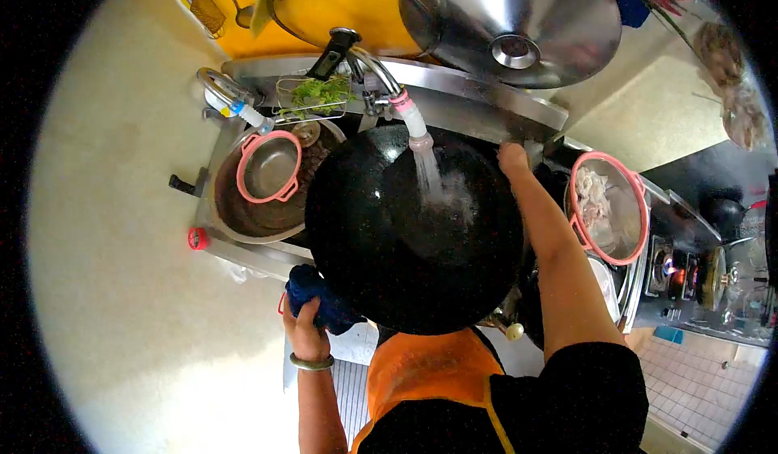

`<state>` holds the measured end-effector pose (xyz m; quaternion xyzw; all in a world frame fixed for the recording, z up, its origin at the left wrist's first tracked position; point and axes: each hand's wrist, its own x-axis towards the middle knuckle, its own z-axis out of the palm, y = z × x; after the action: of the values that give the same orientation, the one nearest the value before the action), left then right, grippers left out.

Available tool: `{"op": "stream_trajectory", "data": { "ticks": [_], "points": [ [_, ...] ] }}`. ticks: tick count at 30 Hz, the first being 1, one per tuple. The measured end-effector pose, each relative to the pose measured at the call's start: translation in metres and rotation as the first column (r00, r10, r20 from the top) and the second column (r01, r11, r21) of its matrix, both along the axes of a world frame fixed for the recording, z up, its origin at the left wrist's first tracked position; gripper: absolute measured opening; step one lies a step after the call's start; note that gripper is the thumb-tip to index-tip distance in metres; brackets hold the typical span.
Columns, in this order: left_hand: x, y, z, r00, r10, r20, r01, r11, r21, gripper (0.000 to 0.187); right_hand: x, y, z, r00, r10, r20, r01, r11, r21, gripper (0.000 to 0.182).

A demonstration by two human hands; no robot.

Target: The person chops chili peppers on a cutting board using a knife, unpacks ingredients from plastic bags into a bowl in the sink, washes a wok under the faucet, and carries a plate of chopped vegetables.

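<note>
A large black wok [381,251] fills the middle of the view, beneath a tap [418,130] with running water that lands inside it. My left hand [306,331], with a bracelet at the wrist, is closed on a dark blue cloth [320,298] against the wok's lower left edge. Whether a wok handle lies under the cloth is hidden. Across the wok, my right arm reaches to the upper right rim, where my right hand [513,160] is closed at the edge; its fingertips are mostly hidden.
Left of the wok, a pink-rimmed colander [270,166] sits in a large metal basin [235,223]. To the right stands another pink-rimmed colander [636,219] with pale food [593,199]. Greens [318,93] lie in a wire rack. Farther right, a lit stove burner [671,270] shows.
</note>
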<state>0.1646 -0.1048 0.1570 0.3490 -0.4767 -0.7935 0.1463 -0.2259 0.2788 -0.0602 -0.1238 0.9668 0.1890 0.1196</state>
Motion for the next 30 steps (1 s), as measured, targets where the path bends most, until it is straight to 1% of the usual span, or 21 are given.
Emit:
{"op": "stream_trajectory", "data": {
  "ticks": [3, 5, 7, 8, 11, 12, 13, 14, 16, 17, 20, 21, 22, 23, 24, 25, 28, 30],
  "points": [
    [-0.007, 0.003, 0.011, 0.999, -0.034, -0.023, 0.034, 0.999, -0.026, 0.04, 0.012, -0.007, 0.016, 0.998, -0.046, 0.032, 0.046, 0.999, 0.021, 0.022],
    [-0.01, 0.001, 0.016, 0.999, -0.053, 0.006, 0.053, 0.998, -0.031, 0.038, 0.018, -0.021, 0.041, 0.993, -0.085, 0.085, 0.085, 0.996, 0.007, 0.021],
    [-0.014, -0.002, 0.02, 0.998, -0.061, 0.017, 0.061, 0.997, -0.036, 0.037, 0.02, -0.027, 0.048, 0.985, -0.142, 0.1, 0.142, 0.99, 0.004, 0.021],
    [-0.019, -0.004, 0.022, 0.998, -0.057, 0.014, 0.057, 0.998, -0.036, 0.036, 0.02, -0.028, 0.048, 0.98, -0.167, 0.109, 0.168, 0.986, 0.003, 0.021],
    [-0.035, -0.015, 0.031, 0.995, -0.089, 0.033, 0.09, 0.996, -0.022, 0.035, 0.018, -0.029, 0.044, 0.976, -0.084, 0.199, 0.061, 0.991, 0.12, 0.018],
    [-0.041, -0.018, 0.036, 0.993, -0.107, 0.045, 0.108, 0.994, -0.014, 0.035, 0.016, -0.03, 0.042, 0.976, -0.069, 0.205, 0.048, 0.993, 0.108, 0.018],
    [-0.051, -0.012, 0.046, 0.997, -0.07, 0.036, 0.07, 0.998, 0.008, 0.034, 0.015, -0.029, 0.04, 0.975, -0.055, 0.214, 0.035, 0.995, 0.098, 0.018],
    [-0.055, -0.015, 0.045, 0.994, -0.106, 0.04, 0.106, 0.994, -0.001, 0.035, 0.015, -0.028, 0.037, 0.973, -0.041, 0.226, 0.022, 0.996, 0.088, 0.019],
    [-0.064, -0.025, 0.042, 0.982, -0.182, 0.042, 0.183, 0.983, -0.022, 0.038, 0.012, -0.027, 0.026, 0.978, -0.102, 0.182, 0.094, 0.994, 0.053, 0.018],
    [-0.069, -0.025, 0.045, 0.982, -0.186, 0.02, 0.186, 0.982, -0.019, 0.035, 0.01, -0.027, 0.023, 0.978, -0.134, 0.16, 0.13, 0.991, 0.032, 0.018],
    [-0.085, -0.034, 0.057, 0.973, -0.212, 0.092, 0.21, 0.977, 0.027, 0.031, 0.011, -0.023, 0.026, 0.964, 0.175, 0.199, -0.191, 0.98, 0.061, 0.018],
    [-0.093, -0.035, 0.066, 0.975, -0.21, 0.077, 0.202, 0.974, 0.098, 0.025, -0.003, -0.016, -0.003, 0.96, 0.107, 0.258, -0.137, 0.985, 0.101, 0.019],
    [-0.101, -0.035, 0.074, 0.974, -0.214, 0.078, 0.205, 0.972, 0.114, 0.023, -0.03, -0.002, -0.06, 0.949, 0.037, 0.313, -0.086, 0.986, 0.143, 0.02],
    [-0.109, -0.034, 0.082, 0.973, -0.218, 0.078, 0.207, 0.97, 0.131, 0.022, -0.047, 0.007, -0.09, 0.931, -0.034, 0.363, -0.038, 0.981, 0.189, 0.02],
    [-0.115, -0.034, 0.086, 0.971, -0.224, 0.078, 0.211, 0.966, 0.148, 0.021, -0.046, 0.01, -0.09, 0.931, 0.082, 0.357, -0.162, 0.966, 0.201, 0.021],
    [-0.118, -0.043, 0.086, 0.961, -0.248, 0.123, 0.234, 0.965, 0.116, 0.02, -0.04, 0.01, -0.075, 0.921, 0.127, 0.367, -0.197, 0.967, 0.161, 0.021],
    [-0.137, -0.04, 0.106, 0.956, -0.239, 0.172, 0.217, 0.967, 0.136, 0.019, -0.022, 0.007, -0.04, 0.905, 0.072, 0.42, -0.044, 0.996, -0.077, 0.021],
    [-0.15, -0.053, 0.106, 0.939, -0.312, 0.141, 0.292, 0.945, 0.146, 0.017, -0.018, 0.004, -0.029, 0.89, 0.058, 0.452, 0.022, 0.985, -0.169, 0.022]
  ]
}}
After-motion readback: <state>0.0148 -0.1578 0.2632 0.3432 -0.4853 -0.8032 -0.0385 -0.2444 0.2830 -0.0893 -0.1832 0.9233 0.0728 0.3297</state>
